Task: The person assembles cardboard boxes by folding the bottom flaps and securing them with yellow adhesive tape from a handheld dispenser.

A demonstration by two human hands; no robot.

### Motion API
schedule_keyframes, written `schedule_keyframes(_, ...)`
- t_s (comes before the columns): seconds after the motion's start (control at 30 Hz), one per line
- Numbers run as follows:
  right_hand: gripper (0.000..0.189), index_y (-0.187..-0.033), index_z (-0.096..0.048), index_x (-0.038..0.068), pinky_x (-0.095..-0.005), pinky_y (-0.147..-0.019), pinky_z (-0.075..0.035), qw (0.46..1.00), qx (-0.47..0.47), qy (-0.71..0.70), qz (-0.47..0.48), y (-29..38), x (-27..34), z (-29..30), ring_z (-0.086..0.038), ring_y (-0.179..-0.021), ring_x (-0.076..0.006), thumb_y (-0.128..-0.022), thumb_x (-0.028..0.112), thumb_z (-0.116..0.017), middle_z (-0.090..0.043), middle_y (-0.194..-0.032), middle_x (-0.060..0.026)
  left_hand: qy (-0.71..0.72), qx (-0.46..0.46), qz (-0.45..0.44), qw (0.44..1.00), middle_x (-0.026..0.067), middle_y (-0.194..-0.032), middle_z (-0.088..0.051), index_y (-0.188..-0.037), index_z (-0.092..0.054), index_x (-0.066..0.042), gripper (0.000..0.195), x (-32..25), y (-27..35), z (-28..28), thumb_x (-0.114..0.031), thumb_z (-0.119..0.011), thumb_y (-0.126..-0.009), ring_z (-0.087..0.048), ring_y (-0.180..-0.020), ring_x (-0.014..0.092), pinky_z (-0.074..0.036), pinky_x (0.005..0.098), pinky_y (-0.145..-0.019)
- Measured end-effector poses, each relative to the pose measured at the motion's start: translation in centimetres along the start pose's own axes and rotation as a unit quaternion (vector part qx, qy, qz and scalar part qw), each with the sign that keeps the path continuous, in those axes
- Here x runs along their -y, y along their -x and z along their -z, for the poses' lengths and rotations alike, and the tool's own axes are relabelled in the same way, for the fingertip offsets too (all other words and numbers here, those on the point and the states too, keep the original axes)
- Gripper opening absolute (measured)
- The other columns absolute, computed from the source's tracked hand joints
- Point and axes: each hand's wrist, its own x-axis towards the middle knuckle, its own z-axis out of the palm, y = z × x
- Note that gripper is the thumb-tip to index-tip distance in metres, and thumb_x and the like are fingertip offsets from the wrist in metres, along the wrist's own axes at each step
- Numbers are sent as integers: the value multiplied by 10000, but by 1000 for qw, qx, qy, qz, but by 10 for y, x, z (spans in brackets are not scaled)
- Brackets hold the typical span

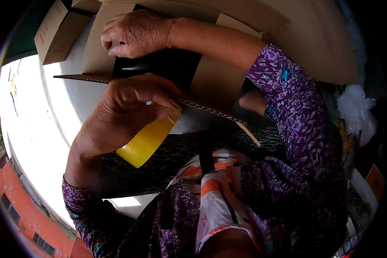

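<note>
An upturned cardboard box [217, 77] with raised flaps lies before me, its inside dark. My left hand [129, 109] is at the near flap's corrugated edge, pinching a glossy yellow piece of what looks like packing tape [148, 142]. The tape curves down below the fingers toward my lap. My right hand [140, 34] reaches across the box over its dark opening, next to a left-hand flap [96, 45]. Its fingers are curled, with the thumb close to them. Whether they grip anything is hidden.
Folded cardboard boxes [59, 35] stand at the upper left, and a large cardboard sheet [316, 42] is at the upper right. Crumpled clear plastic [356, 111] lies at the right. Bare skin, perhaps a foot [253, 101], shows beside the box. Bright ground [35, 106] extends left.
</note>
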Motion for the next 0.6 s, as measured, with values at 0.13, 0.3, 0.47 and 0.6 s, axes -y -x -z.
schedule_keyframes(0.13, 151, -916, -648, 38, -384, -667, -519, 996, -78, -24, -39, 50, 14, 65, -656, -771, -349, -861, 176, -623, -670, -863, -176, 57, -1, 38, 998, 165, -1155, -623, -893, -706, 5, 89, 4, 0, 1, 24, -632, -848, -626, -1037, 219, -530, 326, -877)
schedule_keyframes(0.3, 297, -713, -627, 20, -283, -467, -420, 943, 107, -87, -304, 162, 71, 138, -555, -492, -121, -859, 270, -693, -580, -556, -69, 31, -12, 35, 999, 154, -1161, -622, -894, -709, -2, 74, 7, 6, -1, -2, -670, -830, -633, -1018, 220, -533, 331, -867)
schedule_keyframes(0.47, 522, -835, -663, -31, -271, -490, -468, 643, 292, -428, -564, 208, 114, 128, -612, -540, -137, -946, 468, -560, -660, -692, -103, 25, -20, 50, 998, 157, -1154, -618, -892, -708, -1, 91, 4, 7, 2, 11, -689, -804, -626, -1028, 223, -529, 329, -859)
schedule_keyframes(0.6, 437, -799, -671, -16, -341, -489, -472, 600, 252, -500, -571, 220, 114, 95, -611, -532, -187, -936, 390, -584, -653, -667, -97, 13, -25, 40, 999, 166, -1149, -609, -899, -704, 12, 97, 5, 9, -1, 12, -689, -803, -603, -1066, 223, -510, 334, -883)
